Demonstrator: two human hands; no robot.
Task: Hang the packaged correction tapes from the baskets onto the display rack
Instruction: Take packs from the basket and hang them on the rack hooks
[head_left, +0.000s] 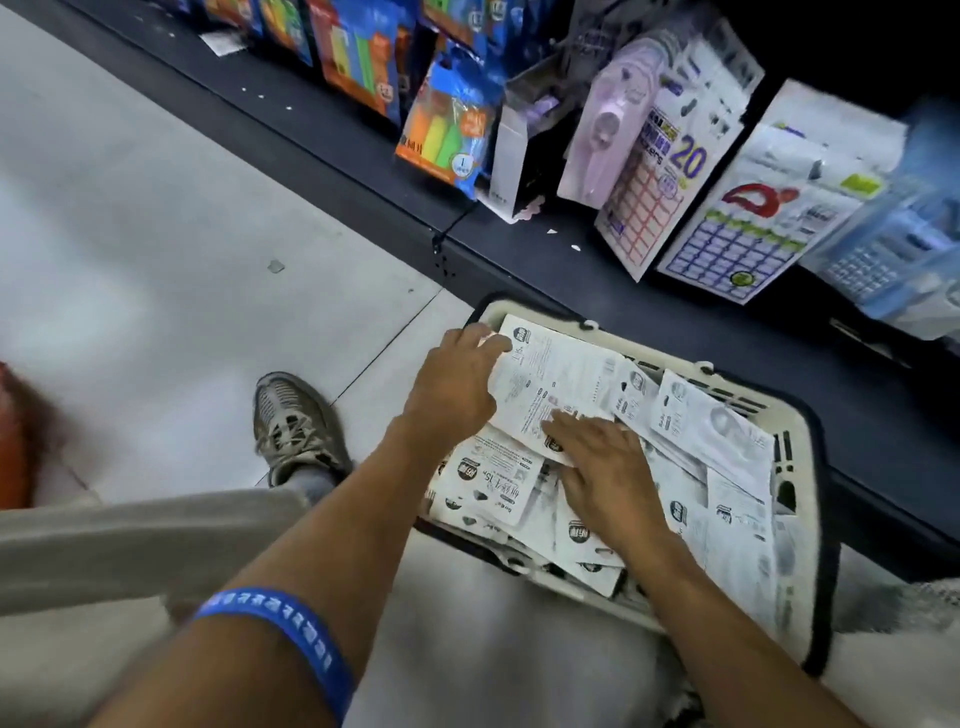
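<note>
Basket: a cream plastic shopping basket (795, 441) with a black rim is sitting on the pale tiled floor (156, 234), its far side lying against the base of the display rack (571, 270).
Task items: packaged correction tapes (691, 447) are filling the basket as a loose heap of white printed cards, most lying back side up, overlapping from the near-left corner to the far-right corner.
Top pack: one large white pack (556, 374) is lying tilted on the heap at the basket's far-left corner.
Left hand: the left hand (457, 384) is reaching over the basket's left rim and is gripping the left edge of the top pack, fingers curled over the card.
Right hand: the right hand (602, 467) is lying palm down near the middle of the heap, fingers straight and spread, pressing on the packs at the near edge of the top pack; it is grasping nothing.
Wristband: a blue printed wristband (280, 639) is circling the left forearm.
Rack stock: on the dark rack base, highlighter packs (447, 130), a lilac correction tape pack (613, 119), label sticker sheets (654, 208) and a calculator (883, 260) are standing or leaning in a row. Blur is hiding the finer print.
Person: a grey laced shoe (291, 426) is resting on the floor left of the basket, beside a beige trouser leg (130, 540).
</note>
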